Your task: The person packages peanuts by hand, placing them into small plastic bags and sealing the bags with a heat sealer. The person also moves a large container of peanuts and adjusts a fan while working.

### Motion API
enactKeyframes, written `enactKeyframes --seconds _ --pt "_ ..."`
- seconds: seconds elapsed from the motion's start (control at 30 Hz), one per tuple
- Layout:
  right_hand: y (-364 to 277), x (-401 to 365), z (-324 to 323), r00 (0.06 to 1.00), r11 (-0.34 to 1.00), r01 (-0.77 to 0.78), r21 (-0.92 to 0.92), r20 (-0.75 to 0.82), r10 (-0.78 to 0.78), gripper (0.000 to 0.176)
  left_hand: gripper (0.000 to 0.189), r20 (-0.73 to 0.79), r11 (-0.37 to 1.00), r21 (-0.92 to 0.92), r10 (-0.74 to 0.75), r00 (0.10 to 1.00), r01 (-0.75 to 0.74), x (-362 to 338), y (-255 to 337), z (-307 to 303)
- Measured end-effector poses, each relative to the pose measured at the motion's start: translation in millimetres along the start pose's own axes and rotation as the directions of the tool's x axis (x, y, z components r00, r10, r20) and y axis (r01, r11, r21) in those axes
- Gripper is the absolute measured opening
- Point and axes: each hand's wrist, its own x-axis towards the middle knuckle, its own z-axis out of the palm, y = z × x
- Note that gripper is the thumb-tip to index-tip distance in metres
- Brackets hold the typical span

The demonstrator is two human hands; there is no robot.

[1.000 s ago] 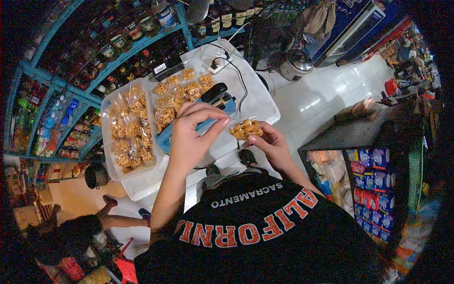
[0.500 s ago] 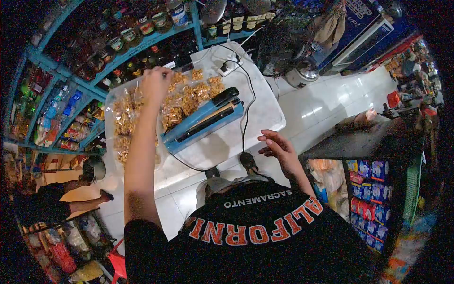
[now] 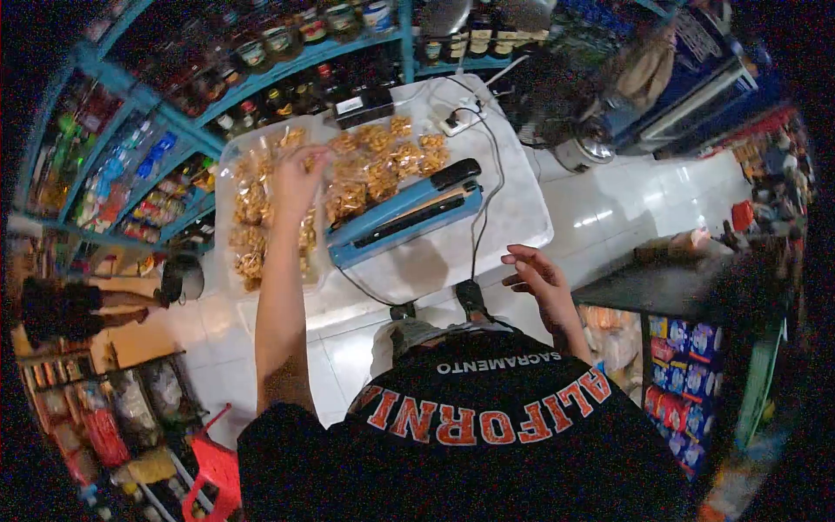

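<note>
My left hand (image 3: 300, 174) is over clear bags of golden-brown snacks in a translucent tray (image 3: 224, 187) on the left of the white table. Its fingers are pinched together; what lies between them is too small to make out. More snack bags (image 3: 380, 174) lie right of the tray. Diagonally in front of them rests a blue heat sealer (image 3: 407, 222) with a black handle and a cable. My right hand (image 3: 537, 280) hangs beyond the table's front edge, with its fingers apart and nothing in it.
The white table (image 3: 513, 204) carries a power strip (image 3: 461, 118) with cables at the back. Behind are blue shelves (image 3: 287, 71) of bottles and jars. A metal pot (image 3: 590, 146) is right of the table, a red chair (image 3: 211, 478) at the lower left. Another person's legs (image 3: 122, 309) show at the left.
The view has shifted, so the table appears farther right. My left hand has come slightly nearer to my body over the bags. My right hand keeps much the same pose.
</note>
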Motion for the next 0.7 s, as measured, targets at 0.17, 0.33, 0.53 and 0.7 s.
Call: enactKeyframes --seconds 0.17,0.33,0.53,0.7 --pt "-4 11 17 0.998 0.999 -0.018 -0.044 0.065 0.021 0.033 0.024 -0.166 0.889 0.182 -0.393 0.904 0.42 -75 -81 -52" --pt "6 23 29 0.986 0.997 -0.016 -0.081 0.163 0.029 0.03 0.02 -0.045 0.824 0.299 -0.492 0.869 0.482 -132 -85 -78" --pt "10 22 42 0.979 0.995 -0.018 -0.099 0.198 0.038 0.029 0.024 -0.251 0.685 0.51 -0.461 0.851 0.521 -141 -78 -82" --pt "15 22 42 0.982 0.984 -0.035 -0.173 0.179 0.066 0.029 0.029 -0.343 0.768 0.453 -0.317 0.884 0.452 -118 -94 -60"
